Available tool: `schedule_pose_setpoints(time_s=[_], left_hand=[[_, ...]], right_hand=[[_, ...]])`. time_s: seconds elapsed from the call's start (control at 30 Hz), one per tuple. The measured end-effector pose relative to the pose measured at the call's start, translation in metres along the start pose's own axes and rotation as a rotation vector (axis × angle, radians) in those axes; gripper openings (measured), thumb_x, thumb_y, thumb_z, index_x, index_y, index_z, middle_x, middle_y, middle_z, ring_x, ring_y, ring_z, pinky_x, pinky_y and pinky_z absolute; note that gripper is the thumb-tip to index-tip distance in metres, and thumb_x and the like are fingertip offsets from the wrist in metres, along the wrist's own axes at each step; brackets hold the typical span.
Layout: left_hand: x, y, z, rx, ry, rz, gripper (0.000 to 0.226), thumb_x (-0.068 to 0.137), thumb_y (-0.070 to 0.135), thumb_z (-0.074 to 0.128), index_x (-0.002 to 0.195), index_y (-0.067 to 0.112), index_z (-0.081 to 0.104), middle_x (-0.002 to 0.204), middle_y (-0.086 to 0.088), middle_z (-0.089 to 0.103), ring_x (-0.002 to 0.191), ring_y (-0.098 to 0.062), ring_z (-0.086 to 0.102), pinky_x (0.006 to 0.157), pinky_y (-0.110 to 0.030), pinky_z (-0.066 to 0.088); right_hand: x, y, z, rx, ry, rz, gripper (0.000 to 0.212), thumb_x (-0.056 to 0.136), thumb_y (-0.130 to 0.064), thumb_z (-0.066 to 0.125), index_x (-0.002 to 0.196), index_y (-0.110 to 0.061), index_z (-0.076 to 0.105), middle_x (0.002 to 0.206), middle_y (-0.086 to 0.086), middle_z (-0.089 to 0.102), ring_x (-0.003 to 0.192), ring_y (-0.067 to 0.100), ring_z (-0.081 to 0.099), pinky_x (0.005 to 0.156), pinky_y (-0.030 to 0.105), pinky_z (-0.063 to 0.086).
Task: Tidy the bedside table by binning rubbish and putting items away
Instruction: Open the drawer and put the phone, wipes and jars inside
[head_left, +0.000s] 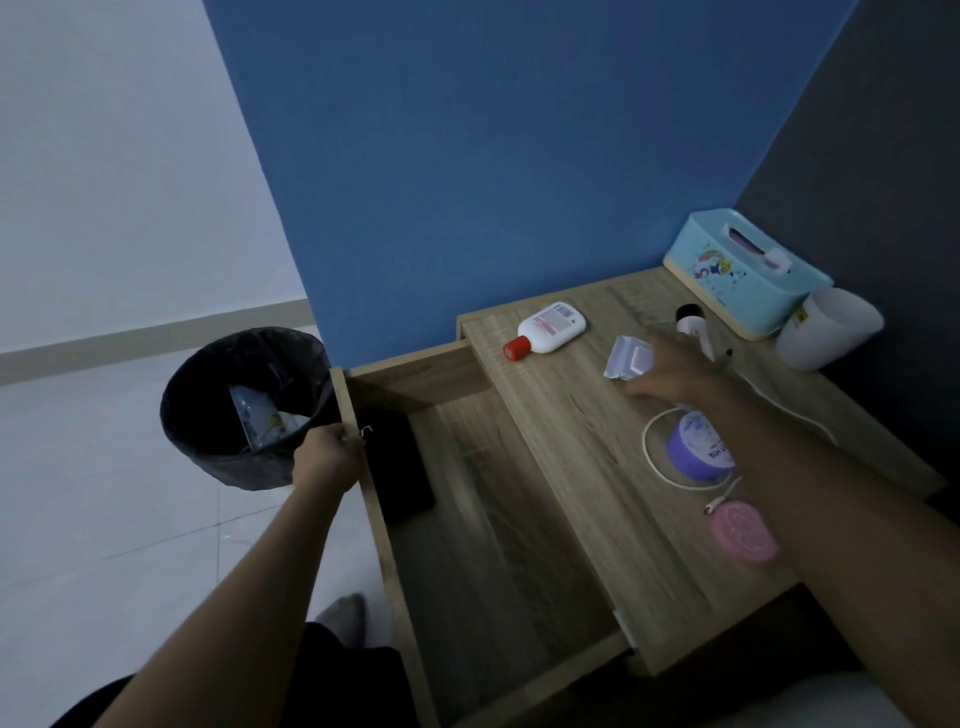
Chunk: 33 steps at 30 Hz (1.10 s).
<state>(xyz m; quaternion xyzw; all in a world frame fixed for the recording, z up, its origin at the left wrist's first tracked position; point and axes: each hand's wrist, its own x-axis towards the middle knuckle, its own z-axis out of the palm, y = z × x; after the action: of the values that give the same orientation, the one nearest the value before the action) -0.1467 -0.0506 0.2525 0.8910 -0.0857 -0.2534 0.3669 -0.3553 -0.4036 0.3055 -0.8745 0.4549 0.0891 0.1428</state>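
Blue-walled corner, wooden surface with its drawer pulled out: rubbish next.
The right hand reaches with a wide grip, fingers spread over the crumpled silver wrapper lying mid-surface; blur hides whether they touch it. The left hand has a curled grip on the drawer's front edge. From where I stand, the wrapper wants a full pinch across its folds so it lifts whole, clear of the bottle beyond and the cable and tub nearer. It should then be carried left over the open drawer to the bin on the floor, which already holds rubbish.
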Motion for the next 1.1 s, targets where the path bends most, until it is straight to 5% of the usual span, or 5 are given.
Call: schedule_pose_setpoints(time_s=[0.2, 0.27, 0.5, 0.83, 1.1], left_hand=[[-0.003, 0.002, -0.001, -0.02, 0.005, -0.007, 0.025, 0.095, 0.018, 0.051, 0.115, 0.008, 0.063, 0.098, -0.019, 0.066, 0.093, -0.037, 0.065, 0.086, -0.048, 0.055], [-0.003, 0.002, -0.002, -0.021, 0.005, -0.009, 0.027, 0.095, 0.019, 0.052, 0.117, 0.009, 0.062, 0.1, -0.02, 0.066, 0.093, -0.037, 0.065, 0.087, -0.049, 0.055], [-0.005, 0.0, -0.002, -0.007, 0.014, -0.023, 0.03, 0.095, 0.024, 0.051, 0.12, 0.011, 0.062, 0.102, -0.019, 0.067, 0.093, -0.039, 0.066, 0.081, -0.046, 0.056], [-0.004, -0.005, 0.004, -0.034, 0.044, 0.029, 0.027, 0.096, 0.024, 0.048, 0.115, 0.012, 0.064, 0.1, -0.016, 0.068, 0.092, -0.035, 0.065, 0.083, -0.046, 0.056], [0.0, -0.013, 0.009, -0.029, 0.071, 0.066, 0.032, 0.096, 0.028, 0.047, 0.122, 0.014, 0.061, 0.112, -0.011, 0.069, 0.099, -0.029, 0.065, 0.088, -0.045, 0.054]], right_hand=[[-0.026, -0.034, -0.013, 0.105, 0.17, -0.151, 0.091, 0.064, -0.04, 0.08, 0.142, -0.026, 0.035, 0.134, 0.019, 0.042, 0.124, 0.034, 0.044, 0.104, 0.04, 0.037], [-0.035, -0.056, -0.017, 0.211, 0.266, -0.222, 0.089, 0.066, -0.038, 0.079, 0.143, -0.031, 0.035, 0.126, 0.015, 0.04, 0.112, 0.031, 0.051, 0.089, 0.03, 0.039], [-0.07, -0.158, 0.009, 0.46, 0.316, -0.421, 0.078, 0.062, -0.063, 0.069, 0.13, -0.034, 0.043, 0.117, 0.007, 0.057, 0.103, 0.025, 0.058, 0.084, 0.032, 0.047], [-0.076, -0.216, 0.137, 0.493, 0.16, -0.127, 0.063, 0.079, -0.057, 0.062, 0.129, -0.023, 0.045, 0.124, 0.007, 0.056, 0.11, 0.024, 0.055, 0.072, 0.031, 0.043], [-0.045, -0.22, 0.19, 0.395, 0.151, -0.027, 0.073, 0.082, -0.054, 0.062, 0.14, -0.024, 0.029, 0.141, 0.014, 0.039, 0.128, 0.033, 0.039, 0.09, 0.05, 0.049]])
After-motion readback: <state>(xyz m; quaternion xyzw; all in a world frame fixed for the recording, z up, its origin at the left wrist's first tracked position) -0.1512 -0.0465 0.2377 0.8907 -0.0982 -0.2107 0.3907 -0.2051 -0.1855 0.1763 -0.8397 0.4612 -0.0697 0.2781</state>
